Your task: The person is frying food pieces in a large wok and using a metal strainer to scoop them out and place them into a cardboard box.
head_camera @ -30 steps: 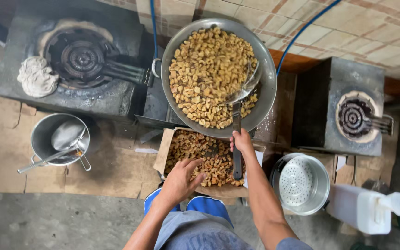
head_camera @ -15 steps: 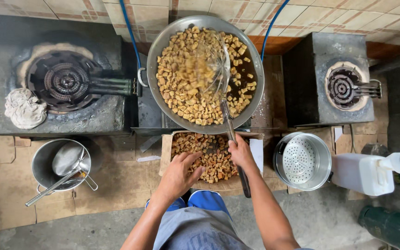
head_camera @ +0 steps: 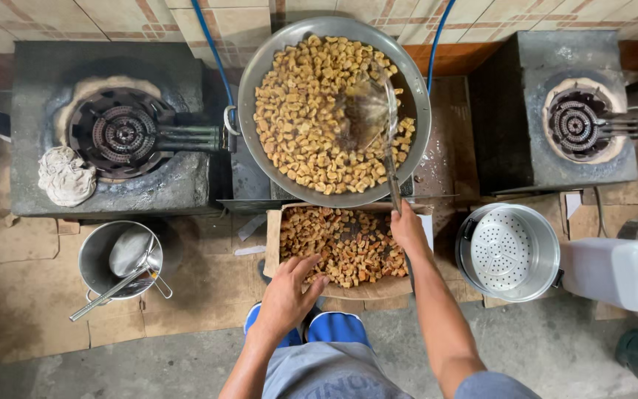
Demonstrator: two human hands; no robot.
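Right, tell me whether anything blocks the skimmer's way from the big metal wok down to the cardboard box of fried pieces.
Nothing visible does. The right hand holds the wire skimmer over the wok; the box sits directly below its rim, open-topped.

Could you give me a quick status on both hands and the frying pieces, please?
Right hand grips skimmer handle, blurred over wok of golden pieces. Left hand rests on tray of darker fried pieces. Nothing blocking either.

The floor (head_camera: 31, 295) has flat cardboard (head_camera: 201, 295) on it. A metal pot (head_camera: 101, 255), a box of fried bits (head_camera: 341, 244), a steamer pot (head_camera: 509, 253) and a white jug (head_camera: 614, 273) sit there.
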